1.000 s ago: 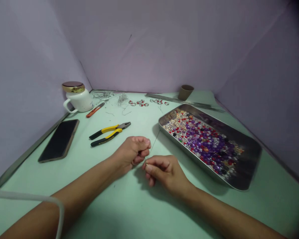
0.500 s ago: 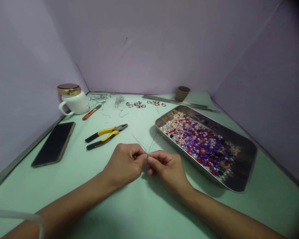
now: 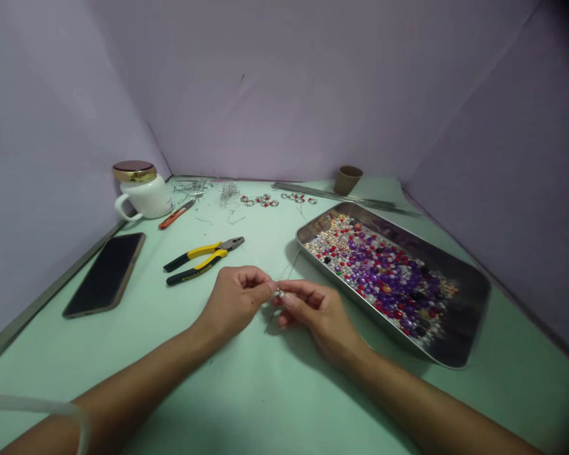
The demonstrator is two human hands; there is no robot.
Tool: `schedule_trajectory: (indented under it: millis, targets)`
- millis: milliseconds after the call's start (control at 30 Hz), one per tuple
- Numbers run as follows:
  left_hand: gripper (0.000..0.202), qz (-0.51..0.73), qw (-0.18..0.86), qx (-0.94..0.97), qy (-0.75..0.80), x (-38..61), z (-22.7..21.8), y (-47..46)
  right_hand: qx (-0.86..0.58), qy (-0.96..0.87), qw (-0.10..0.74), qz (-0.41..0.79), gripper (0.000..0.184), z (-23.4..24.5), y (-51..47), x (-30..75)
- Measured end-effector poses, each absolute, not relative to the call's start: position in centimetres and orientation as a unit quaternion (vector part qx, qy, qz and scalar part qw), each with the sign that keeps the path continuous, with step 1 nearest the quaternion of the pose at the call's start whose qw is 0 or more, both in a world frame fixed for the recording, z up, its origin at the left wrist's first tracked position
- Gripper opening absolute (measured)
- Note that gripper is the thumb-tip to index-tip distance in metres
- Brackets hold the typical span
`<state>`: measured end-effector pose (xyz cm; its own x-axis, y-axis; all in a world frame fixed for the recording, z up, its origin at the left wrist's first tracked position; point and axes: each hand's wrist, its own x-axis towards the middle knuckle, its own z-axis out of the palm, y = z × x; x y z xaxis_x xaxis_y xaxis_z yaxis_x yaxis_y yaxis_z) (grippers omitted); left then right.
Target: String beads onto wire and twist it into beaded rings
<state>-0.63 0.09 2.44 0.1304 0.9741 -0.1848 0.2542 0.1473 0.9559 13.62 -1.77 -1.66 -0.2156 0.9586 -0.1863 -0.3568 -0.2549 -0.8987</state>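
My left hand [image 3: 234, 302] and my right hand [image 3: 315, 313] meet fingertip to fingertip over the green table [image 3: 227, 385]. Both pinch a thin metal wire [image 3: 289, 273] with a small pale bead [image 3: 279, 292] at the spot where the fingers touch. The wire's free end rises toward the steel tray [image 3: 471, 294], which is full of purple, red and pearl beads [image 3: 384, 272] just to the right of my hands.
Yellow-handled pliers [image 3: 201, 254] lie just beyond my left hand. A black phone [image 3: 105, 273] lies at the left, a white lidded mug [image 3: 142, 189] and an orange cutter [image 3: 176, 213] behind it. Wire scraps, finished bead rings [image 3: 265, 200], straight wires and a brown cup [image 3: 348, 179] line the back.
My hands came together from slightly apart, and the pinch point shifted a little away from me. The two wire ends that stood up in a V half a second ago now show less.
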Motion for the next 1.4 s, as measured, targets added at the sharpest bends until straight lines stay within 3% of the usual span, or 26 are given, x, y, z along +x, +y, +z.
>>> schedule_trajectory:
  millis: [267, 667, 967, 1167, 1400]
  targets:
    - [0.012, 0.382, 0.538, 0.550, 0.511, -1.1, 1.2, 0.2, -0.412, -0.388, 0.476, 0.673, 0.025, -2.0, -1.7, 13.6]
    - [0.012, 0.327, 0.574, 0.556, 0.505, -1.0, 1.8, 0.4, -0.424, -0.399, 0.480, 0.656, 0.021, -1.8, -1.9, 13.6]
    - [0.014, 0.360, 0.680, 0.429, 0.472, -0.9, 0.7, 0.4, -0.366, -0.374, 0.494, 0.695, 0.019, -2.3, -1.9, 13.9]
    - [0.014, 0.396, 0.667, 0.422, 0.469, -0.5, 0.7, 0.1, -0.321, -0.321, 0.469, 0.757, 0.020, -1.9, -1.6, 14.0]
    - [0.014, 0.439, 0.648, 0.398, 0.478, 0.1, 0.6, -0.5, -0.335, -0.292, 0.509, 0.737, 0.018, -2.0, -1.4, 13.7]
